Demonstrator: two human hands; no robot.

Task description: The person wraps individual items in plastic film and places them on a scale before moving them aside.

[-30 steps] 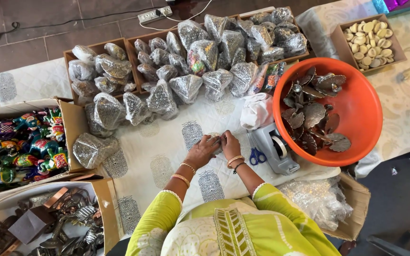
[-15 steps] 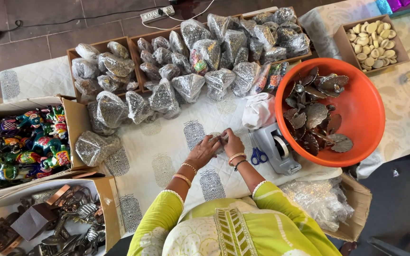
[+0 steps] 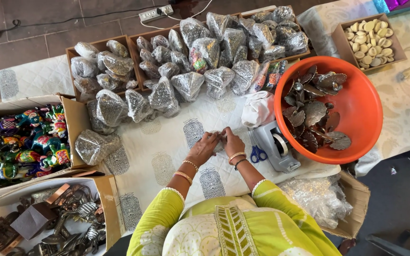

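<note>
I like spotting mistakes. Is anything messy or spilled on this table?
A little. One wrapped bundle lies alone near the colourful figurines, apart from the rest in the trays. Nothing looks spilled or broken. Both hands, left and right, meet over something small.

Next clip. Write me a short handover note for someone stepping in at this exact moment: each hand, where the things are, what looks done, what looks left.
Left hand and right hand: together over the white printed cloth, pinching a small clear-wrapped item; too hidden to tell its kind.
Beside the right hand: blue-handled scissors and grey tape dispenser.
Done: many clear-wrapped silvery bundles piled in brown trays and on the cloth.
Left: unwrapped metal leaf-shaped pieces in the round orange plastic basin.
</note>
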